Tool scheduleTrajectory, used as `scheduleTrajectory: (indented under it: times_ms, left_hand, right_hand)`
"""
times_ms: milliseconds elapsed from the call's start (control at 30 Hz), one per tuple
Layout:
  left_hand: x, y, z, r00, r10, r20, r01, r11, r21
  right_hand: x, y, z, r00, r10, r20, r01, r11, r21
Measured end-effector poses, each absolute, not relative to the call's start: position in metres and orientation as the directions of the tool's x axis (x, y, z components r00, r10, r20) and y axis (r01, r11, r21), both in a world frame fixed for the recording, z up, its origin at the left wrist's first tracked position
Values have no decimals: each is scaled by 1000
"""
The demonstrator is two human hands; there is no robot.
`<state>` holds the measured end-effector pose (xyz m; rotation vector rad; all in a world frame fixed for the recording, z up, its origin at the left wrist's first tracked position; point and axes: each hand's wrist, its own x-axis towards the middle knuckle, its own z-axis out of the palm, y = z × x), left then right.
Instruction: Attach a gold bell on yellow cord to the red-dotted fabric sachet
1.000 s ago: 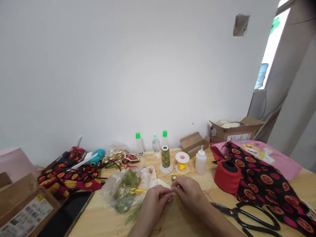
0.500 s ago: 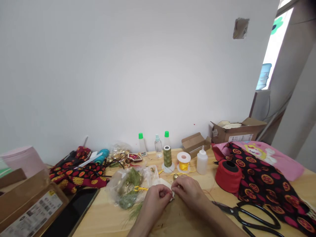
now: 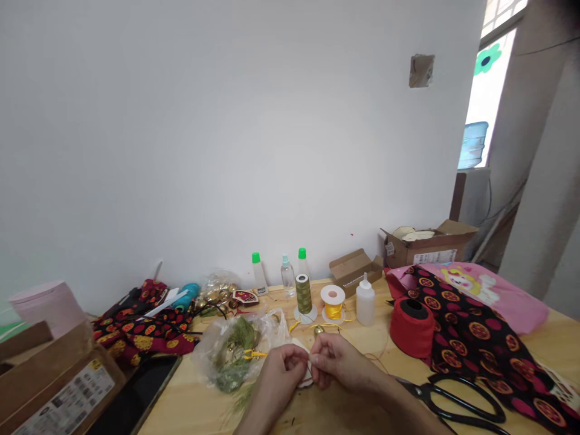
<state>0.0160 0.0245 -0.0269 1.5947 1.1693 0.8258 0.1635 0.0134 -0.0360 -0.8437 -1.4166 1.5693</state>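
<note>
Low over the table, my left hand (image 3: 281, 373) is closed on a small flat white piece with a scalloped dark edge (image 3: 306, 383), partly covered by the fingers. Close beside it, touching or nearly so, my right hand (image 3: 339, 361) is pinched at the fingertips. What lies in that pinch is too small to make out. A gold bell (image 3: 319, 330) sits just behind the right fingers. Left of my hands is a clear plastic bag (image 3: 206, 356) with green tassel strands (image 3: 243, 329) and a yellow cord (image 3: 254, 354).
Behind stand a green thread spool (image 3: 303, 295), a yellow cord spool (image 3: 333, 296) and a white squeeze bottle (image 3: 365, 304). Right are a red thread cone (image 3: 410, 332), black scissors (image 3: 462, 396) and patterned cloth (image 3: 480, 332). Left are a cardboard box (image 3: 58, 386) and a phone-like black slab (image 3: 136, 396).
My right hand has shifted slightly left, its fingers more curled together. More of the white piece shows beneath the fingers. The whole view has turned a little to the right and up.
</note>
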Motion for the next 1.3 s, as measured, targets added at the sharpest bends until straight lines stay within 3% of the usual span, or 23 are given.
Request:
scheduleTrajectory:
  times_ms: [133,200,467,800,1033,1300]
  left_hand:
    - [12,19,-15,317,943,100,607,-283,742]
    - [13,19,-12,293,950,106,661,-282,695]
    - [22,37,-27,246,969,-18,634,-147,759]
    - [22,15,-22,279,951,134,751,-303,587]
    - [21,17,-26,350,935,52,637,-278,719]
    - [18,16,-25,379,920,102,619,-334,711]
  right_hand:
    - [164,15,-41,-400,916,-33,-74,-68,-995]
    - [165,17,-40,-356,931,-79,-44,-101,-994]
    - [163,14,-30,-281,946,-162,8,-166,-986]
    - [162,16,-35,-201,966,-162,29,-159,-987]
    - [168,17,-29,-263,947,-185,11,-189,-982]
    - [169,18,-30,-218,964,-151,-27,-161,-987]
